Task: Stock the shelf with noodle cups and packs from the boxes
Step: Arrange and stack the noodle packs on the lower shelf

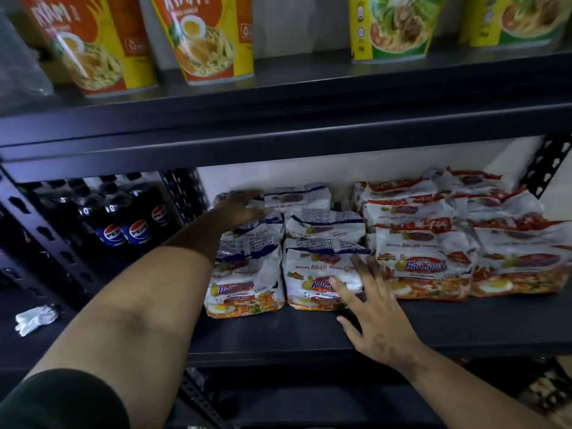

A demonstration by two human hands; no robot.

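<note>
White noodle packs with blue trim [247,274] stand in two rows on the dark middle shelf [309,332]. To their right lie stacks of white packs with red trim [427,264]. My left hand [238,209] reaches deep into the shelf and rests on top of the left blue-trim row. With spread, straight fingers, my right hand [368,308] presses the front pack of the second blue-trim row [322,274]. Orange-and-yellow noodle cups [102,48] and green-and-yellow cups [399,26] stand on the shelf above.
Dark cola bottles [123,218] fill the neighbouring bay on the left, behind a perforated metal upright [182,193]. A crumpled white cloth or glove [37,317] lies on the left shelf. A lower shelf sits in shadow below.
</note>
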